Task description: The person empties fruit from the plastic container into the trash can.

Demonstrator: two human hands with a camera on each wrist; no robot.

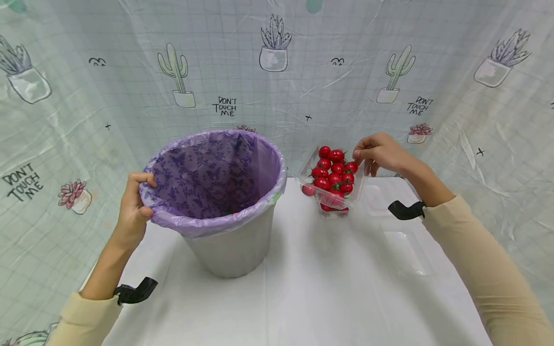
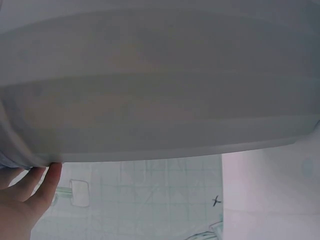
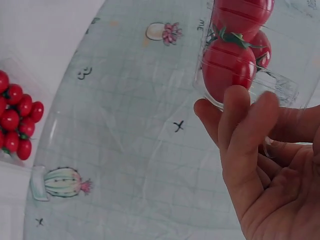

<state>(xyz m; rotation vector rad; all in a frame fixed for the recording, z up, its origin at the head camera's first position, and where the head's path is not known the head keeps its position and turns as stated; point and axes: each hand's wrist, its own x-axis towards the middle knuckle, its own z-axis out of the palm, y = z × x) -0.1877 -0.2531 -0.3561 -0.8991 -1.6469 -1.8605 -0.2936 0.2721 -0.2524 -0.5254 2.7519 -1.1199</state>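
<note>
A grey bin (image 1: 229, 250) lined with a purple patterned bag (image 1: 212, 178) stands tilted on the table. My left hand (image 1: 134, 211) grips its rim at the left, thumb outside; the left wrist view shows the bin's grey side (image 2: 160, 110) close up. My right hand (image 1: 383, 151) pinches the edge of a clear plastic box (image 1: 356, 192) holding several red cherry tomatoes (image 1: 334, 177). This box is tilted and raised above the table; the right wrist view shows tomatoes (image 3: 227, 70) against its wall just beyond the fingers.
Below the raised box, another clear box with tomatoes (image 1: 335, 209) sits on the white table (image 1: 320, 293). Clear plastic trays or lids (image 1: 409, 252) lie to the right. A small red thing (image 1: 235, 211) shows inside the bin. A printed curtain (image 1: 311, 86) hangs behind.
</note>
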